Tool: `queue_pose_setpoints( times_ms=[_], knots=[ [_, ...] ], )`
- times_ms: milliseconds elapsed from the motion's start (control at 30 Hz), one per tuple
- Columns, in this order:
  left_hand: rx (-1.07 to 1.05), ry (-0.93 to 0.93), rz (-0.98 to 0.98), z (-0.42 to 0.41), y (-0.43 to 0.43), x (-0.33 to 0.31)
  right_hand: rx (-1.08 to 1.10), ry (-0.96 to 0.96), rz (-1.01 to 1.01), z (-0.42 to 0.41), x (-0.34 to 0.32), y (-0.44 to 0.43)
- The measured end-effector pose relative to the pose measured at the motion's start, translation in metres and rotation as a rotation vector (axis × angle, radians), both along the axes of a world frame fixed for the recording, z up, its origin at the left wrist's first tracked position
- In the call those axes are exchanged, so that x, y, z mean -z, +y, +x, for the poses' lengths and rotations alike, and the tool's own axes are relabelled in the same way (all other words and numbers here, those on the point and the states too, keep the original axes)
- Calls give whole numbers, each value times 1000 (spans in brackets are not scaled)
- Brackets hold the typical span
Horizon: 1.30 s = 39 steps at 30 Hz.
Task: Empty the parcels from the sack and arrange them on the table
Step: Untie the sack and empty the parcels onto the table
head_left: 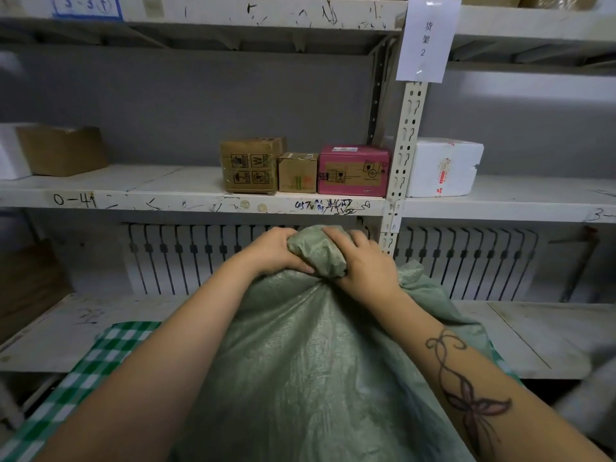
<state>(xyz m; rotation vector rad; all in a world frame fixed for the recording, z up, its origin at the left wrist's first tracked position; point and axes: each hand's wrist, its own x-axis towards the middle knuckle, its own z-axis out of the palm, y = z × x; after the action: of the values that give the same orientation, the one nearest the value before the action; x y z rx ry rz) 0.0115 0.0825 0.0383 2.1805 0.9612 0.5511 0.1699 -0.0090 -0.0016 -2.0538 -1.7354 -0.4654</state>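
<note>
**Sack still shut, no parcels out yet**

While both hands bunch the neck of the green woven sack (300,355), nothing of its load can be seen, so the emptying looks not yet begun. The sack stands full and bulging at the near centre, on a desk covered by a green-and-white checked cloth (100,355) that shows at the near left and as a sliver at the right. No parcel lies on the cloth that is in view. By this judgement the whole task is left: open the mouth, tip or lift the parcels out, then lay them in order on the desk.

Going left to right along the middle shelf (150,195): at the far left sit one white foam box (11,151) and, touching it, one plain brown carton (63,150). Near the middle stand three small boxes in a row, close together: a brown box with handling symbols (250,166), a smaller brown box (297,173), and a pink box (353,170). Right of the upright post, which carries one paper label (428,38), sits one more white foam box (445,168). That makes six boxes on the shelf; whether they belong to this task I cannot tell.

The left hand (276,250) is closed on the gathered neck from the left side; the right hand (360,258) is clenched on the same twist of fabric from the right, both gripping the sack.
</note>
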Motion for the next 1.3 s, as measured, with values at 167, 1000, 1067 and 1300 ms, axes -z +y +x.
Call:
queue_pose_setpoints(
  times_ms=[167,1000,1067,1300],
  knots=[
    [-66,150,-16,-13,8,0,0,231,124,4,2,0],
    [21,-753,-715,-1,-11,18,-207,795,334,-18,-6,7],
    [16,-741,-796,5,-23,26,-195,776,282,-24,0,5],
    [-291,-912,-537,27,-18,27,-335,774,11,-32,-5,4]
  ],
)
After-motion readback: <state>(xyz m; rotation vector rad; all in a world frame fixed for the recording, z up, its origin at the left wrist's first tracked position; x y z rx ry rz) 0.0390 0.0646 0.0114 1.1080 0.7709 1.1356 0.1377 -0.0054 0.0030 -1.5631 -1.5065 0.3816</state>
